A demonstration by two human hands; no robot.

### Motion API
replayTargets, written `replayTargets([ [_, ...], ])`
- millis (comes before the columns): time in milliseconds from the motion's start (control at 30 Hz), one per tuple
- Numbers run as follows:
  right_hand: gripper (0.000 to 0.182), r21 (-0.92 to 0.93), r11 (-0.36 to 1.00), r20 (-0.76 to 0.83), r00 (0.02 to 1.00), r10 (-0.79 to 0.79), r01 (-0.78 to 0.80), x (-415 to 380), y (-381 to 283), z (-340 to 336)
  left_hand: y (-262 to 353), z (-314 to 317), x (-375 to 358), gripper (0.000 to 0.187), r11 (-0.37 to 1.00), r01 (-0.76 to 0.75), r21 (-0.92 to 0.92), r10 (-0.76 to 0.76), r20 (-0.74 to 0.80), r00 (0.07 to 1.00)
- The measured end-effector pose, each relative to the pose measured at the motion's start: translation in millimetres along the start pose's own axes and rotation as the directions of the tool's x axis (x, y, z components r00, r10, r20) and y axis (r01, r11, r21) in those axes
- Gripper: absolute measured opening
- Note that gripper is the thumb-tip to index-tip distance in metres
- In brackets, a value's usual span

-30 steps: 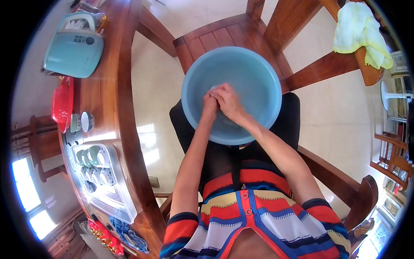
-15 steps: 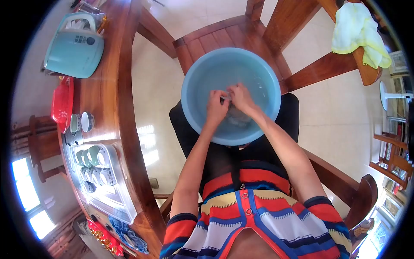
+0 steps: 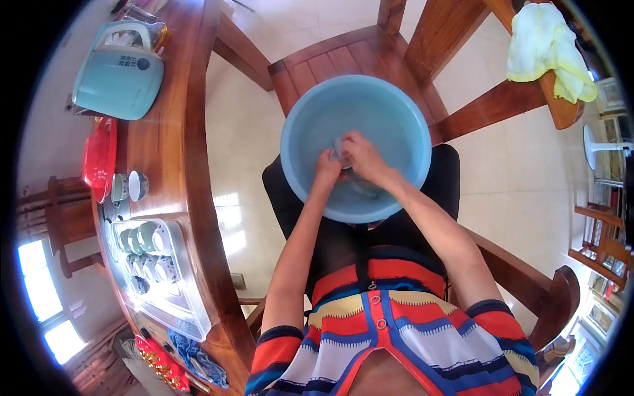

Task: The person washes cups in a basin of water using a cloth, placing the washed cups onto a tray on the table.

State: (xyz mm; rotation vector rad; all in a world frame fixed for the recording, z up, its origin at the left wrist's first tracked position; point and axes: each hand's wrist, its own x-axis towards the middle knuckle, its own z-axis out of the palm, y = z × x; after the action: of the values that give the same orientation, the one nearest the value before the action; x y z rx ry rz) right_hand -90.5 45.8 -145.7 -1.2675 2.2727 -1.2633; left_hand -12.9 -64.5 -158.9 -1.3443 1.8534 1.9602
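Observation:
A round blue basin (image 3: 289, 142) of water rests on my lap and the wooden chair in front. Over its middle, my left hand (image 3: 328, 165) and my right hand (image 3: 363, 156) come together, both closed around a small greyish, glassy-looking object (image 3: 339, 149). Fingers hide much of it, and I cannot tell its exact kind. Just below my hands, a pale, blurred shape (image 3: 363, 189) lies in the water.
To the left, a wooden table (image 3: 188, 125) bears a light-blue electric kettle (image 3: 122, 82), a red dish (image 3: 99, 158), small cups (image 3: 138, 185) and a clear tray (image 3: 191, 290) holding several cups. A white-and-yellow cloth (image 3: 545, 49) hangs over a wooden chair part at upper right.
My left hand has shifted slightly left and down, and my right hand has turned over the small object. More of the greyish object shows between my fingers.

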Motion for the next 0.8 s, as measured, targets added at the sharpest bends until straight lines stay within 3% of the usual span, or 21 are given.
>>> replayTargets([
  [67,0.020,0.025,0.986,-0.065,0.985,-0.162,0.164,-5,-20,-7,-2,-2,3,0.036,0.995,-0.052,-0.080,0.055,0.034,0.998],
  [200,0.024,-0.027,0.967,-0.024,0.967,-0.254,0.253,-11,-19,-6,14,-2,-12,0.035,0.998,-0.062,0.026,0.059,0.117,0.991],
  [267,0.033,0.237,0.971,0.072,0.997,-0.006,-0.011,-12,-16,-7,15,-1,-15,0.036,0.997,-0.071,0.035,0.066,0.116,0.991],
  [333,0.037,0.190,0.982,-0.006,1.000,0.017,-0.015,-11,-13,-5,9,0,-13,0.039,0.975,-0.129,-0.180,0.153,0.124,0.980],
  [367,0.041,0.142,0.990,-0.085,0.996,0.037,-0.024,-11,-12,-5,6,2,-10,0.039,0.975,-0.128,-0.179,0.152,0.128,0.980],
  [500,0.042,0.193,0.973,-0.126,0.980,0.154,-0.128,-9,-5,2,-4,2,6,0.042,0.924,-0.339,-0.177,0.339,-0.030,0.940],
  [567,0.035,0.535,0.798,-0.002,0.944,0.330,-0.278,-3,6,5,-10,0,10,0.044,0.903,-0.412,-0.119,0.406,-0.072,0.911],
  [600,0.035,0.535,0.798,-0.002,0.944,0.329,-0.277,0,10,4,0,0,-2,0.045,0.915,-0.386,-0.113,0.382,-0.056,0.922],
  [667,0.031,0.665,0.671,0.079,0.925,0.373,-0.327,2,16,1,15,2,-21,0.045,0.927,-0.359,-0.107,0.357,-0.039,0.933],
  [733,0.029,0.561,0.750,0.048,0.918,0.394,-0.351,1,9,-3,22,5,-30,0.044,0.939,-0.339,0.052,0.342,-0.062,0.938],
  [767,0.028,0.447,0.813,0.015,0.912,0.409,-0.372,1,5,-4,20,7,-29,0.044,0.940,-0.338,0.051,0.341,-0.062,0.938],
  [800,0.028,0.446,0.814,0.016,0.913,0.408,-0.372,1,5,-3,15,9,-25,0.041,0.930,-0.367,0.031,0.368,-0.090,0.925],
])
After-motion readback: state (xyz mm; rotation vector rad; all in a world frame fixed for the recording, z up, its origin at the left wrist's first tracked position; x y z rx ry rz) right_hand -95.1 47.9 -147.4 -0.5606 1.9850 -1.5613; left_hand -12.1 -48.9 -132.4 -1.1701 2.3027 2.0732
